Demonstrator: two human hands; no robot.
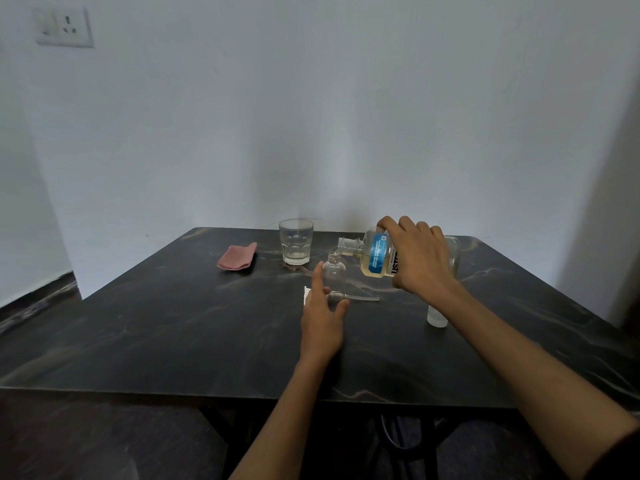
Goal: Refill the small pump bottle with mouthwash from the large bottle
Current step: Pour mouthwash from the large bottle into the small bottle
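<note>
A small clear bottle (pixel 334 271) stands upright on the dark table (pixel 173 323), its neck uncapped. My left hand (pixel 323 318) steadies its base with thumb and fingers around it. My right hand (pixel 420 258) grips the large mouthwash bottle (pixel 375 258), which has a blue label and pale yellow liquid. That bottle is tipped sideways, its open mouth (pixel 346 245) just above and right of the small bottle's neck. The pump head with its tube (pixel 356 297) lies on the table behind my left hand.
A drinking glass (pixel 296 241) with a little liquid stands at the back. A folded pink cloth (pixel 238 258) lies to its left. A white cap (pixel 437 318) stands under my right forearm. A white tissue (pixel 307 293) peeks out beside my left hand.
</note>
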